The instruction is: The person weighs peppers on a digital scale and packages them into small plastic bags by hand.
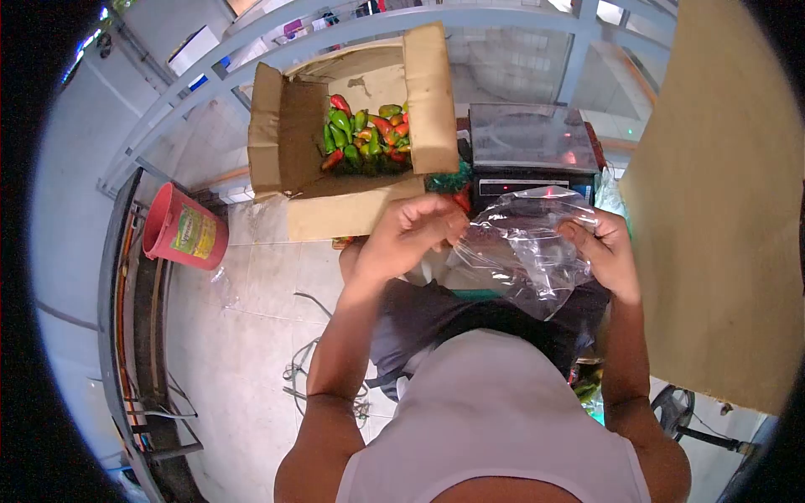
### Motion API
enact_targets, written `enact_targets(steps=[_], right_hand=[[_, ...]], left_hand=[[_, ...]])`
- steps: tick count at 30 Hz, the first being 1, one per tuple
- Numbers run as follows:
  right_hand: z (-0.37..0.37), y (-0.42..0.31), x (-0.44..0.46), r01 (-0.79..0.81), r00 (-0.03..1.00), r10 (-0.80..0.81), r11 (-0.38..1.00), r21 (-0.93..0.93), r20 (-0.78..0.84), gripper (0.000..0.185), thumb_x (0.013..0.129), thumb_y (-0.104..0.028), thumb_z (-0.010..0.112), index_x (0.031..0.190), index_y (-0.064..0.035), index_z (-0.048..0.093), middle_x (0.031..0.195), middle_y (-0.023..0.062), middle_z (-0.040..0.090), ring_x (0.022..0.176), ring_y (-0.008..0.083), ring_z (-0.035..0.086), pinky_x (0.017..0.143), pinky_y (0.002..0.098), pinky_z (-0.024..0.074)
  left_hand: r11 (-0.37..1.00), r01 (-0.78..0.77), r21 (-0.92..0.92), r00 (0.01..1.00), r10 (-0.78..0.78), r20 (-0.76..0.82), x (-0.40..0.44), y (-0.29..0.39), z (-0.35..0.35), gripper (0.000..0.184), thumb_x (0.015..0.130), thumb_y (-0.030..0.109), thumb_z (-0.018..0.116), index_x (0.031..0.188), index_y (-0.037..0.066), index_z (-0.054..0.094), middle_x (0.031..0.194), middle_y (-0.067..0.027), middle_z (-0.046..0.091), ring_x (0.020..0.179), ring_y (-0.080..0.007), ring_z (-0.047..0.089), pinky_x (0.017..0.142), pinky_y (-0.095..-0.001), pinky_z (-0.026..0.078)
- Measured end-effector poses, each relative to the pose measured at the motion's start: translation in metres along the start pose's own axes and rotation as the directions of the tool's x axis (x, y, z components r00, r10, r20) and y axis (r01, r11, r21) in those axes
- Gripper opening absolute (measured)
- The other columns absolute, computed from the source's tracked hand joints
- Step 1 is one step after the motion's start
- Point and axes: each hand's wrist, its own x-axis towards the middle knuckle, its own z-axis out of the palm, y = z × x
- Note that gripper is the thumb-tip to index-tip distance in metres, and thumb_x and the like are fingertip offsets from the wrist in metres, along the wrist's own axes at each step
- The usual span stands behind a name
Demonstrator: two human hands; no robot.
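Observation:
A clear plastic bag (537, 247) stretches between my two hands, above my lap. My left hand (415, 235) pinches its left edge, with the fingers curled together. On the other side, my right hand (602, 250) grips the bag between thumb and fingers. Just beyond the bag stands a digital scale (532, 147) with a flat metal top. To its left, an open cardboard box (352, 220) holds several red, green and orange peppers (373, 138).
A red bucket (201, 235) with a label sits at the left. Loose cable (302, 369) lies on the tiled floor. A large brown board (721, 218) stands at the right. Metal railing (495, 18) runs behind the box and scale. More peppers (587, 381) show low beside my right arm.

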Motion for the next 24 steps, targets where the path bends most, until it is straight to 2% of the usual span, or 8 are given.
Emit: enact_targets(steps=[3, 9, 12, 15, 17, 19, 21, 24], right_hand=[[0.001, 0.002, 0.003, 0.019, 1.0, -0.019, 1.0, -0.004, 0.012, 0.013, 0.095, -0.01, 0.065, 0.099, 0.0006, 0.071, 0.09, 0.0037, 0.072, 0.082, 0.0075, 0.062, 0.075, 0.0254, 0.0488], [-0.001, 0.002, 0.005, 0.068, 0.997, -0.067, 0.997, -0.031, 0.037, 0.013, 0.094, -0.01, 0.065, 0.099, 0.0008, 0.071, 0.089, 0.0032, 0.072, 0.082, 0.0081, 0.062, 0.075, 0.0255, 0.049], [-0.002, 0.001, 0.004, 0.049, 0.997, -0.049, 0.999, -0.001, 0.06, 0.014, 0.094, -0.01, 0.065, 0.098, 0.001, 0.071, 0.09, 0.0032, 0.072, 0.082, 0.0085, 0.062, 0.075, 0.0255, 0.0492], [-0.004, 0.003, 0.003, 0.007, 0.997, -0.004, 0.999, -0.035, 0.081, 0.014, 0.094, -0.011, 0.065, 0.099, 0.0012, 0.071, 0.09, 0.0032, 0.072, 0.082, 0.0086, 0.062, 0.075, 0.0255, 0.0493], [-0.006, 0.006, 0.004, 0.005, 0.997, 0.0, 0.998, -0.059, 0.082, 0.014, 0.094, -0.011, 0.065, 0.1, 0.0009, 0.072, 0.09, 0.0032, 0.072, 0.082, 0.0083, 0.062, 0.075, 0.0255, 0.0493], [-0.009, 0.01, 0.003, -0.006, 0.992, 0.012, 0.999, -0.052, 0.124, 0.015, 0.094, -0.012, 0.066, 0.1, 0.0005, 0.072, 0.09, 0.0032, 0.072, 0.082, 0.0078, 0.062, 0.074, 0.0256, 0.0495], [-0.01, 0.012, 0.003, -0.031, 0.987, 0.043, 0.997, -0.077, 0.158, 0.016, 0.094, -0.014, 0.067, 0.101, -0.0002, 0.072, 0.09, 0.003, 0.072, 0.082, 0.0071, 0.061, 0.074, 0.0257, 0.0497], [-0.011, 0.016, 0.002, -0.073, 0.98, 0.091, 0.992, -0.102, 0.18, 0.018, 0.094, -0.017, 0.068, 0.102, -0.0008, 0.071, 0.091, 0.0031, 0.073, 0.082, 0.0068, 0.061, 0.073, 0.0256, 0.0501]], left_hand=[[0.994, -0.018, -0.111, 1.0, 0.018, -0.002, 0.001, 0.01, 0.01, 0.019, 0.092, 0.006, 0.065, 0.111, -0.001, 0.067, 0.094, -0.0012, 0.069, 0.087, -0.0076, 0.063, 0.078, -0.0264, 0.051], [0.999, 0.034, 0.011, 0.969, -0.036, 0.245, 0.008, 0.0, 0.001, 0.014, 0.091, 0.006, 0.067, 0.103, -0.003, 0.07, 0.087, -0.006, 0.07, 0.079, -0.0092, 0.064, 0.074, -0.0248, 0.052], [0.985, -0.015, 0.174, 0.973, -0.026, 0.231, 0.01, -0.001, 0.005, 0.011, 0.091, 0.008, 0.068, 0.092, -0.002, 0.071, 0.075, -0.0041, 0.068, 0.067, -0.0082, 0.061, 0.063, -0.024, 0.05], [0.989, 0.036, 0.143, 0.982, -0.062, 0.18, 0.008, 0.0, 0.014, 0.013, 0.091, 0.01, 0.07, 0.084, -0.001, 0.071, 0.064, -0.0008, 0.063, 0.058, -0.0067, 0.056, 0.054, -0.0246, 0.044], [0.995, -0.091, 0.028, 0.986, 0.086, 0.143, 0.005, -0.006, 0.022, 0.017, 0.09, 0.013, 0.071, 0.08, 0.0, 0.07, 0.06, 0.0008, 0.06, 0.055, -0.0064, 0.053, 0.051, -0.0252, 0.04], [0.998, -0.057, 0.036, 0.985, 0.05, 0.163, 0.003, -0.005, 0.021, 0.012, 0.089, 0.01, 0.072, 0.084, -0.001, 0.07, 0.063, 0.0002, 0.061, 0.057, -0.0071, 0.054, 0.052, -0.0251, 0.041], [0.976, 0.134, 0.17, 0.958, -0.171, 0.228, 0.0, 0.0, 0.016, 0.011, 0.087, 0.002, 0.072, 0.097, -0.002, 0.072, 0.074, -0.0025, 0.067, 0.066, -0.0088, 0.06, 0.059, -0.0244, 0.047], [0.992, -0.1, 0.078, 0.97, 0.08, 0.229, -0.002, -0.019, 0.023, 0.008, 0.086, 0.005, 0.074, 0.09, -0.002, 0.072, 0.072, -0.0024, 0.067, 0.065, -0.0092, 0.061, 0.06, -0.0253, 0.048]])
